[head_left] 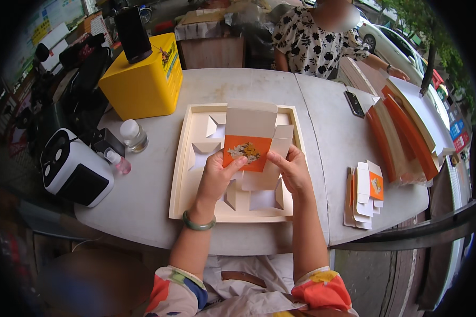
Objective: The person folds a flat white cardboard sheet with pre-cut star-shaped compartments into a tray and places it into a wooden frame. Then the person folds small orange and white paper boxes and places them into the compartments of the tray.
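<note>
The thumb of the left hand (217, 171) presses the orange, leaf-patterned panel of a flattened-looking cardboard carton (251, 121); the right hand (295, 170) pinches its right edge, so both grip it. Wrists are raised, forearms angling up from multicoloured sleeves (322, 290), a smooth green bangle (199, 226) circling the left wrist. The carton is above a shallow, cream rectangular tray (254, 217) with angular folded inserts, on a smooth grey table (127, 211).

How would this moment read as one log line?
left hand: grips orange-and-white carton; right hand: grips same carton; beneath: cream tray; right side: other cartons, phone; left side: yellow box
</note>
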A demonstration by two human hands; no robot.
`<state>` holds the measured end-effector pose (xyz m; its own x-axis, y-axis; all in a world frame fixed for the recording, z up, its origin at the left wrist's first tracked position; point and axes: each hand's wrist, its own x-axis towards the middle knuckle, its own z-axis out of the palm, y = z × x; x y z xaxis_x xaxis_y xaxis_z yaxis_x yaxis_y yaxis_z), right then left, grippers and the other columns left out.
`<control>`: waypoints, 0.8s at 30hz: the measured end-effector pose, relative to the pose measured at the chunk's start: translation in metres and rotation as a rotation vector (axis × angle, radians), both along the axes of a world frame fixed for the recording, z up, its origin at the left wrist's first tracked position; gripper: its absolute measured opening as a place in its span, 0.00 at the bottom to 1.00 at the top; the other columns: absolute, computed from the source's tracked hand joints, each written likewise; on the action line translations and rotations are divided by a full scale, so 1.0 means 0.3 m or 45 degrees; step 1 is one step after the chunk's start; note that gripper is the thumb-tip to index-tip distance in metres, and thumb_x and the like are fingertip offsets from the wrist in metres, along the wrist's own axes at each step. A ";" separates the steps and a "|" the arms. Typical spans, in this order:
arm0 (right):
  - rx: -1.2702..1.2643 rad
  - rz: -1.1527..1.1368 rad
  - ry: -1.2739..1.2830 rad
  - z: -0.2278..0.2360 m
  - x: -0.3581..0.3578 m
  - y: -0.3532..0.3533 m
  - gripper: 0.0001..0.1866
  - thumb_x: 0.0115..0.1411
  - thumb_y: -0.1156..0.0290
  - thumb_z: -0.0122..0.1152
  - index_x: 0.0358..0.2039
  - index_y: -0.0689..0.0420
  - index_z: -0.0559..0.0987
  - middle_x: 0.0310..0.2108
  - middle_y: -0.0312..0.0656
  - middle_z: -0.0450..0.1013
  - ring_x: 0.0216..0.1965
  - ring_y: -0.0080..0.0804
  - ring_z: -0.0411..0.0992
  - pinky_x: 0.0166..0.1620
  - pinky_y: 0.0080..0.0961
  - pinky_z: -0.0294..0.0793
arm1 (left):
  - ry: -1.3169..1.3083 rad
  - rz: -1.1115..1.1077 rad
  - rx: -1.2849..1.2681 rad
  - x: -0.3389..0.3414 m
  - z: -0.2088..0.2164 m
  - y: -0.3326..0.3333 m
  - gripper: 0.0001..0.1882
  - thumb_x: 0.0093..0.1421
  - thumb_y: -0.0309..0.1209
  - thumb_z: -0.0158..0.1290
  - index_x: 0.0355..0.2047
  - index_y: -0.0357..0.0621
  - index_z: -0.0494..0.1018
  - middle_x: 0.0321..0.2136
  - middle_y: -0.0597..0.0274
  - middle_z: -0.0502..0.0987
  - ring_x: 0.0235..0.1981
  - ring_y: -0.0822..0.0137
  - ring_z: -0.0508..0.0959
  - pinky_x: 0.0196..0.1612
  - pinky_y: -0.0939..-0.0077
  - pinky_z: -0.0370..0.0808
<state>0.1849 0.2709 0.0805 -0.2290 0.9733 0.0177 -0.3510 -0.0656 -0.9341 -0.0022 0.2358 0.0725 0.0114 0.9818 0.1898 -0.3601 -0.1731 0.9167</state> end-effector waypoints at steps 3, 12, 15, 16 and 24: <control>-0.007 -0.081 -0.143 -0.021 -0.013 0.000 0.13 0.56 0.69 0.71 0.38 0.63 0.82 0.35 0.40 0.80 0.37 0.23 0.77 0.40 0.22 0.77 | -0.003 -0.040 -0.089 -0.024 -0.024 0.003 0.10 0.66 0.30 0.53 0.42 0.36 0.78 0.36 0.67 0.80 0.37 0.79 0.76 0.42 0.81 0.74; 0.133 -0.081 -0.159 -0.048 -0.031 -0.011 0.17 0.65 0.60 0.60 0.43 0.62 0.79 0.35 0.35 0.78 0.35 0.16 0.72 0.38 0.18 0.73 | 0.183 0.199 -0.059 -0.033 -0.038 0.028 0.14 0.65 0.36 0.56 0.41 0.35 0.77 0.34 0.68 0.80 0.35 0.81 0.74 0.41 0.83 0.72; 0.178 -0.077 -0.104 -0.035 -0.042 -0.019 0.20 0.68 0.56 0.55 0.48 0.61 0.76 0.40 0.35 0.76 0.39 0.17 0.71 0.41 0.18 0.72 | 0.152 0.252 0.091 -0.021 -0.035 0.042 0.17 0.64 0.35 0.56 0.47 0.33 0.73 0.37 0.64 0.80 0.37 0.79 0.75 0.42 0.82 0.73; 0.194 -0.086 -0.093 -0.032 -0.044 -0.021 0.21 0.69 0.55 0.53 0.49 0.61 0.75 0.41 0.36 0.75 0.41 0.17 0.71 0.43 0.18 0.72 | 0.179 0.293 0.128 -0.014 -0.034 0.042 0.19 0.64 0.35 0.57 0.49 0.33 0.72 0.39 0.62 0.79 0.38 0.78 0.75 0.43 0.81 0.73; 0.244 -0.016 -0.214 -0.039 -0.043 -0.021 0.24 0.70 0.54 0.48 0.56 0.60 0.70 0.49 0.37 0.72 0.51 0.23 0.67 0.55 0.24 0.66 | 0.240 0.120 0.089 -0.019 -0.033 0.042 0.35 0.60 0.43 0.60 0.59 0.33 0.61 0.48 0.54 0.74 0.49 0.66 0.73 0.53 0.71 0.71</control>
